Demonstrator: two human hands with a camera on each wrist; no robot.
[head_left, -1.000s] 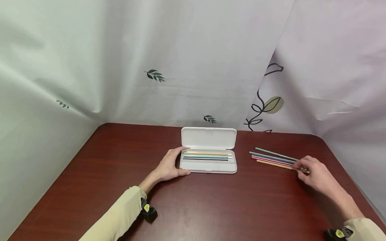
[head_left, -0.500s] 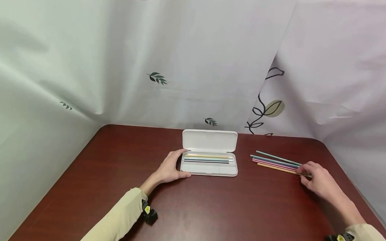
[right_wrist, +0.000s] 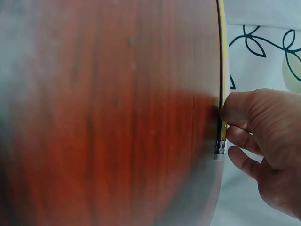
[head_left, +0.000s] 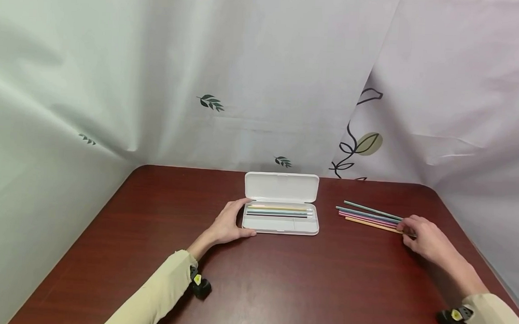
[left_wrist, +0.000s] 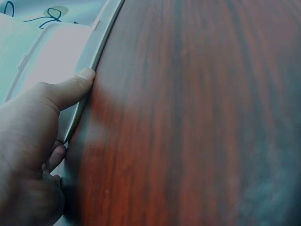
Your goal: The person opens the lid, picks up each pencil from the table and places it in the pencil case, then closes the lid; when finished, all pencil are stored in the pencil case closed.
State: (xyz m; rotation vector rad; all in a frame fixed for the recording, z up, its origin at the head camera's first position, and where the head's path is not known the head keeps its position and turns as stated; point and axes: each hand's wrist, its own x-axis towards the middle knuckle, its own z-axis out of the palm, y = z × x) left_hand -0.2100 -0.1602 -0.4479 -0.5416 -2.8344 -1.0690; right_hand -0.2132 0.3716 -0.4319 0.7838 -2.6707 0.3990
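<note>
A white pencil case (head_left: 305, 227) lies open on the table, its lid (head_left: 281, 187) raised at the back. Several pencils (head_left: 279, 212) rest in its rear compartment. My left hand (head_left: 227, 224) grips the case's left end, thumb along the front edge and fingers round the back corner. To the right of the case, several loose pencils (head_left: 366, 216) lie side by side, slightly fanned. My right hand (head_left: 430, 239) pinches at their right ends. The right wrist view shows its thumb against a dark pencil (right_wrist: 219, 61) beside a yellow pencil (right_wrist: 224, 52), near the eraser ends; the fingers partly hide them.
The dark red-brown table (head_left: 302, 280) has rounded far corners. A pale patterned curtain (head_left: 267, 85) hangs behind it and along both sides. Each wrist carries a small black camera, one (head_left: 201, 287) on the left and one (head_left: 450, 319) on the right.
The head view has shifted slightly. My right fingers have slid a little to the right along the pencil ends. The left hand and the case stay in place.
</note>
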